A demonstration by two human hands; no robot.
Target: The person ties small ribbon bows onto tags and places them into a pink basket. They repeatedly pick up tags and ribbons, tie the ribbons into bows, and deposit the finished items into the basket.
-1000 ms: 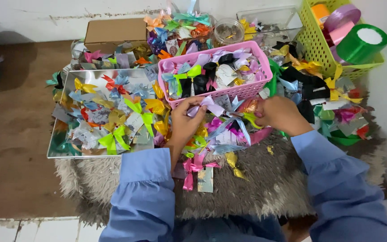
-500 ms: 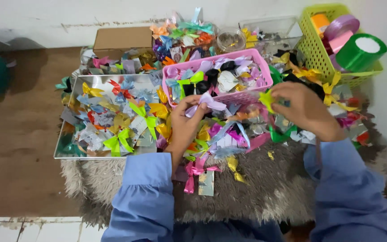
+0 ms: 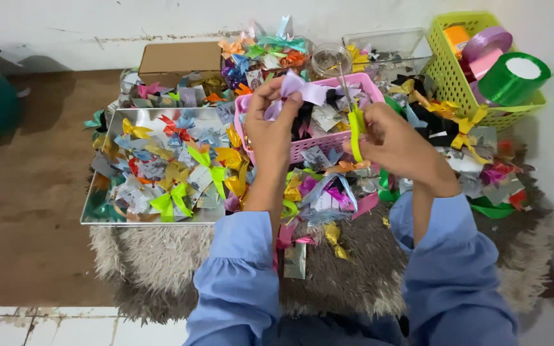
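Both hands raised — left hand (image 3: 269,122) partly hides lilac bow (image 3: 297,90)

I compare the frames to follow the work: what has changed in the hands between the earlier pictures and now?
The left hand lifted its lilac ribbon bow up over the pink basket. The right hand came back from the right and now holds yellow-handled scissors beside the bow. The basket and the silver tray stayed put.
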